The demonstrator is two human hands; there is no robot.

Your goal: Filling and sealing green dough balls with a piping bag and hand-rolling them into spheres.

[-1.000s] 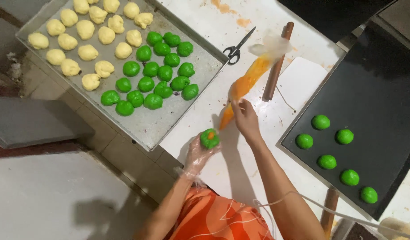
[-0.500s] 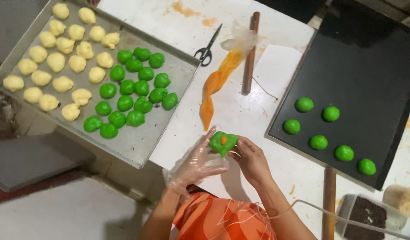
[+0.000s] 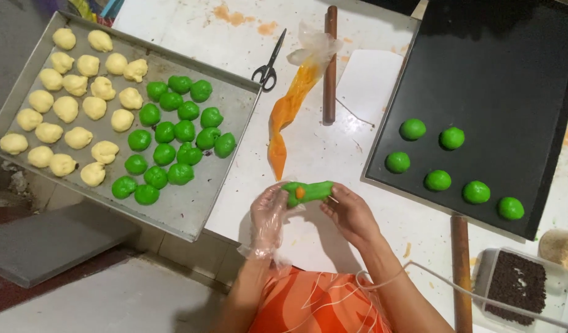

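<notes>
Below orange piping bag (image 3: 289, 114), L hand (image 3: 268, 219) & R hand (image 3: 350, 213) fingers pinch green dough (image 3: 308, 192) w/ orange dab.

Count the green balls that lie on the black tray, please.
6 green balls, all on the black tray: two upper, then four in a lower row. None seems hidden.

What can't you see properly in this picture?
- Underside of the green dough piece, head view: hidden by the left hand and right hand.
- Tub of dark bits: too small to tell.
- Beige thing: cut off by the right edge.
</notes>
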